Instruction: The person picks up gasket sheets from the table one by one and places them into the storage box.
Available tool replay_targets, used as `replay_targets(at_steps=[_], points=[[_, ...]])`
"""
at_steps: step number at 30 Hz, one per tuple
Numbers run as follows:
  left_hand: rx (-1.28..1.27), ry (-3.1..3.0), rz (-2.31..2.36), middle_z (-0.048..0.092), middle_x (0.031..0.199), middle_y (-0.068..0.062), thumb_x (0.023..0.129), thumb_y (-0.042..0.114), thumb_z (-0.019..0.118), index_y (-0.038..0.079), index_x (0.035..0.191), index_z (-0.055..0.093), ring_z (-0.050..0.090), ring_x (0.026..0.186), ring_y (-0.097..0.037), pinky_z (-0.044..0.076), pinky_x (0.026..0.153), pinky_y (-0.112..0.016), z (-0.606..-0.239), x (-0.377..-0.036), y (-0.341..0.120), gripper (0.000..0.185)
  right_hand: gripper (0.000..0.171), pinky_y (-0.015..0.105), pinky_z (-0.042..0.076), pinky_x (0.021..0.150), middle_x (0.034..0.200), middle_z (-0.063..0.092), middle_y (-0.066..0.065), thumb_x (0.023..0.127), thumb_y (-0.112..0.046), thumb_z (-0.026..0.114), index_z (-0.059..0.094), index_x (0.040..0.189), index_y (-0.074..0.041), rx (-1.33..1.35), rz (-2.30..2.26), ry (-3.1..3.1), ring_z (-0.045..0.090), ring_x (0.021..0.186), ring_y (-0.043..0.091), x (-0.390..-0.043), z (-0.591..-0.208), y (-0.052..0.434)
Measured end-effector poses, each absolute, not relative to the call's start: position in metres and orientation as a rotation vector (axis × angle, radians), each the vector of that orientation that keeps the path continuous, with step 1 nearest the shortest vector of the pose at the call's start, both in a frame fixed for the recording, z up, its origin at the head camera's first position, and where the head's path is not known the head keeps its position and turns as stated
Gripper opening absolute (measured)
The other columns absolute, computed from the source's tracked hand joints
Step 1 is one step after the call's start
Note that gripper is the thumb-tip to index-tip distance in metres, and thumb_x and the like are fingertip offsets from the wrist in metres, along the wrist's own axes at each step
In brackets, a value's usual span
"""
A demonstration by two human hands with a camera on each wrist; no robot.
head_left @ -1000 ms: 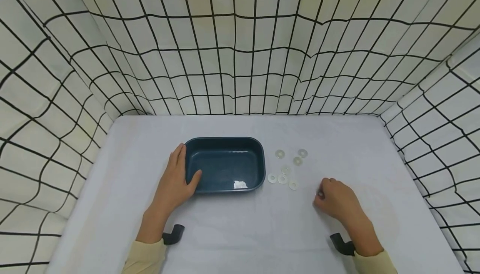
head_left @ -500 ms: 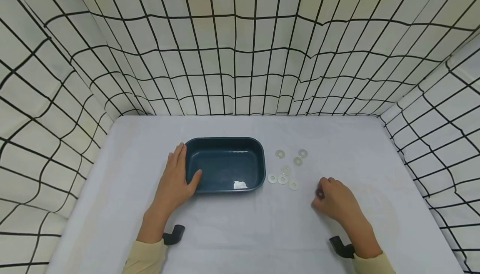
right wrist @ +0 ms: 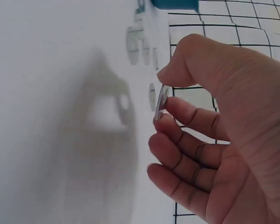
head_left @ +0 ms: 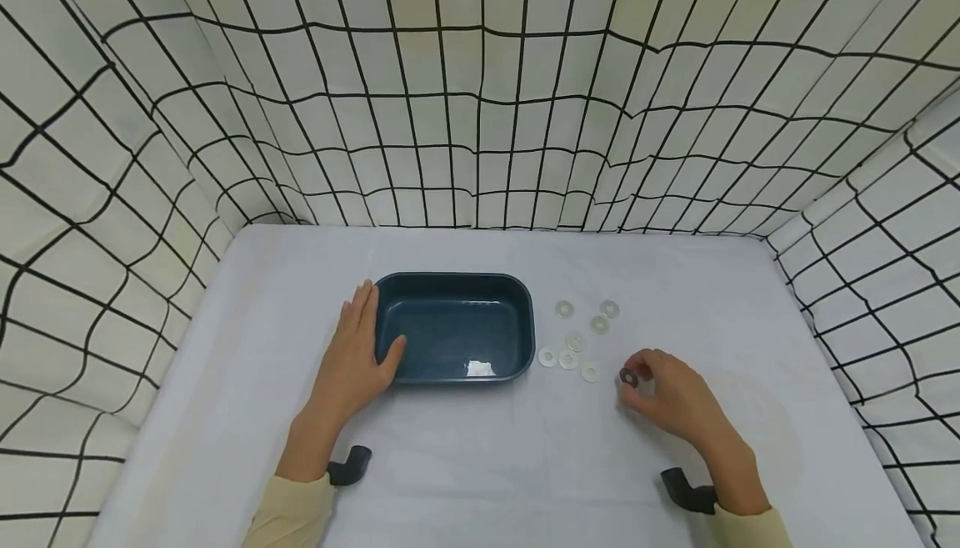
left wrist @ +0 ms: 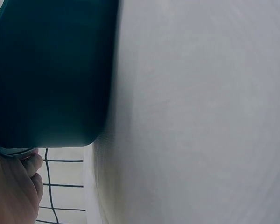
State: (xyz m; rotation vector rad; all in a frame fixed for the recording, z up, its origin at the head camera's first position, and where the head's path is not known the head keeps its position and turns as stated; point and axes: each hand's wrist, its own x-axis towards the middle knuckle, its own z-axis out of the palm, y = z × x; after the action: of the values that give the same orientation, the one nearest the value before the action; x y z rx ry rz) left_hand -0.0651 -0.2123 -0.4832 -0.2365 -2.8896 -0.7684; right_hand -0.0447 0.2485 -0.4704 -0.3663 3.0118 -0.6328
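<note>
Right hand (head_left: 671,398) fingers (right wrist: 177,70) pinched.

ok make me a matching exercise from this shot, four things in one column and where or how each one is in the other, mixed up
Things:
1. left hand
2. right hand
3. dark blue tray
4. loose washers

States:
a. lie flat on the white table, between the tray and the right hand
b. pinches a single washer off the table
c. rests against the tray's left end
d. sits on the table, nothing showing inside

Pairs: 1-c, 2-b, 3-d, 4-a
</note>
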Motion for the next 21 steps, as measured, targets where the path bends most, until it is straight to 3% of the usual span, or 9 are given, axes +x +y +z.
replay_targets(at_steps=[12,21], points=[[-0.225,-2.888,-0.805,0.018,0.176,-0.023,0.103,0.034,0.062,-0.001,0.168,0.016,0.018,0.165,-0.044,0.016,0.137,-0.056,-0.483,-0.068,-0.213,0.087,0.030,0.038,0.060,0.082,0.101,0.073,-0.002,0.084,-0.014,0.081,0.071,0.112,-0.011,-0.601,-0.840,3.003,0.067,0.095,0.016,-0.058,-0.453,0.224],[-0.226,-2.861,-0.829,0.021,0.174,-0.024,0.102,0.031,0.063,-0.003,0.167,0.018,0.020,0.164,-0.044,0.013,0.138,-0.052,-0.485,-0.066,-0.214,0.086,0.025,0.047,0.062,0.087,0.104,0.074,-0.002,0.088,-0.014,0.080,0.073,0.112,-0.013,-0.742,-0.908,2.901,0.069,0.100,0.024,-0.079,-0.436,0.189]])
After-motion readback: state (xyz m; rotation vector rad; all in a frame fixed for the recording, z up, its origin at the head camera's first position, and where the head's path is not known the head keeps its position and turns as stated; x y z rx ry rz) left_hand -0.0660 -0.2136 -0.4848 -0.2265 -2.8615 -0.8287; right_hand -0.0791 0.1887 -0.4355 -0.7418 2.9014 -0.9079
